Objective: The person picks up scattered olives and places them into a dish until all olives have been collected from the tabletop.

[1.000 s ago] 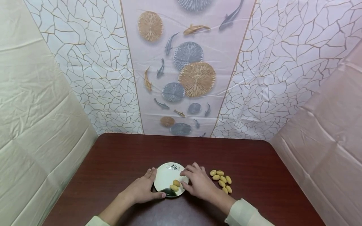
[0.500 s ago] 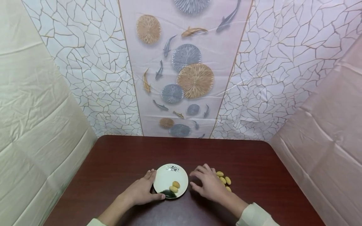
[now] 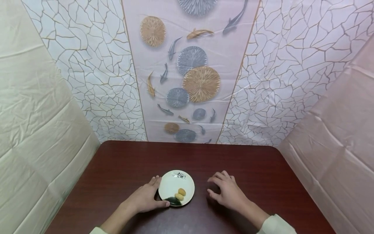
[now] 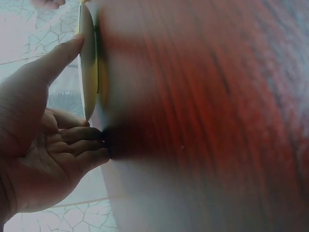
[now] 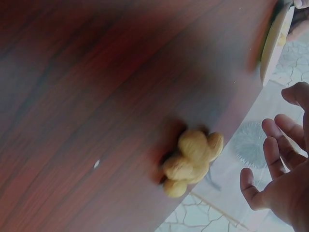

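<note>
A round white plate (image 3: 169,183) with a dark green patch at its near edge and a dark floral print at its far side lies on the table. Two yellowish oval nut-like pieces (image 3: 179,197) sit on it. My left hand (image 3: 143,197) holds the plate's left rim, thumb at the near side and fingers along the far left. To the right, my right hand (image 3: 229,192) hovers with fingers spread and loosely bent, nothing between them. It hides a cluster of similar tan oval pieces (image 5: 193,150) in the head view; the right wrist view shows them on the table, apart from the fingers.
The dark red-brown wooden table (image 3: 131,162) carries everything. Behind it hangs a patterned cloth (image 3: 201,84) with fish and round motifs, and pale cloth walls (image 3: 336,139) stand on both sides. A tiny white speck (image 5: 96,164) lies on the tabletop.
My right hand has moved right, from over the plate's right rim to over the loose pieces, now covering them in the head view. The left hand stays on the plate.
</note>
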Demonstrator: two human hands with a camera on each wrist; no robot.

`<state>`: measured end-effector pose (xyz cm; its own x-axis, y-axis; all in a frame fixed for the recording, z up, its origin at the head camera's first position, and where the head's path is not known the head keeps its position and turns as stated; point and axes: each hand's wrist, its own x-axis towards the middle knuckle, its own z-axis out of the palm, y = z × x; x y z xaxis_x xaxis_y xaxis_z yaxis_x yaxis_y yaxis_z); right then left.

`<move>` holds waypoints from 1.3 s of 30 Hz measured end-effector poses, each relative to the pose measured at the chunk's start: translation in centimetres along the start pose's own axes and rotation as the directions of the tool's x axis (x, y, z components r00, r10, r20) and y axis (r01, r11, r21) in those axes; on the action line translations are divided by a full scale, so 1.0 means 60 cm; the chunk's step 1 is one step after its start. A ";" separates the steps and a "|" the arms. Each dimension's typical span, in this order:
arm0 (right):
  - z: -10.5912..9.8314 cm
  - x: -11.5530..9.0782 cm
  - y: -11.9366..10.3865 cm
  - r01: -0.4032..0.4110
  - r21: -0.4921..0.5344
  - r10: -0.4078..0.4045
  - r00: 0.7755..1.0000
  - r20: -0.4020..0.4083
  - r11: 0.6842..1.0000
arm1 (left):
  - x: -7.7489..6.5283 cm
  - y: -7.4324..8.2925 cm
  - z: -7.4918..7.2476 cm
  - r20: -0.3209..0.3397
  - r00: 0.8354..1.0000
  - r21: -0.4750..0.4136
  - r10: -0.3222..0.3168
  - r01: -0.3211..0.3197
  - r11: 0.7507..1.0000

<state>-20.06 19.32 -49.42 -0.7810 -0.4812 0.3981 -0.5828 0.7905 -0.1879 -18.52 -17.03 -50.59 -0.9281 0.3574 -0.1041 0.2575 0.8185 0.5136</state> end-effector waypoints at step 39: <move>-0.005 -0.030 0.055 -0.217 -0.072 0.225 0.967 0.120 0.973 | -0.003 0.002 -0.001 0.000 1.000 -0.010 0.022 -0.022 1.000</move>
<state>-20.49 22.92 -50.49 -0.9132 -0.3330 0.2348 -0.3814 0.9014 -0.2049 -18.35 -17.04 -50.45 -0.9224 0.3749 -0.0929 0.2747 0.8060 0.5242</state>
